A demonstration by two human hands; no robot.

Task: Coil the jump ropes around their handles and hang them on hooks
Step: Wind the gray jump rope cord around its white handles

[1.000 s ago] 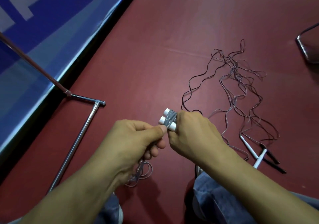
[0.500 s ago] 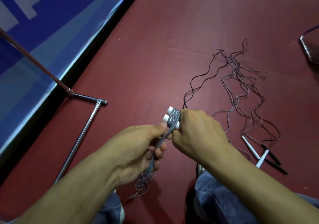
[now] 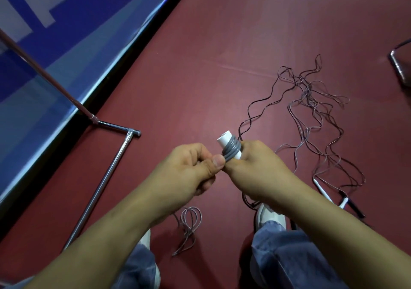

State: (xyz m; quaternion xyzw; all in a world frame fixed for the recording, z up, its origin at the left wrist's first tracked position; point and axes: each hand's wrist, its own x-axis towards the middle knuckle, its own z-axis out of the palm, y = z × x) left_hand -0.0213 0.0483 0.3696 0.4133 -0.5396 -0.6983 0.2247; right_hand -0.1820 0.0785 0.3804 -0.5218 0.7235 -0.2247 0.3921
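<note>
Several turns of grey rope (image 3: 232, 151) sit wound around the white handles (image 3: 225, 140) at the centre of the frame, held above the dark red floor (image 3: 222, 43). My right hand (image 3: 260, 168) curls around the lower part of the handles, fingers closed on them, so only their upper end shows. My left hand (image 3: 184, 173), just to its left, pinches the rope between the thumb and curled fingers, right against the coil. Below my left wrist, the slack of the rope hangs in a few loose loops (image 3: 190, 222) between my jeans-clad knees. At centre right, more jump ropes (image 3: 311, 110) lie tangled on the floor, their thin floor handles (image 3: 322, 190) white and black near my right forearm. A chrome rack base (image 3: 104, 177) runs down the left side, beside a blue banner (image 3: 55, 43) at upper left. One white shoe (image 3: 269, 215) shows under my right wrist.
</note>
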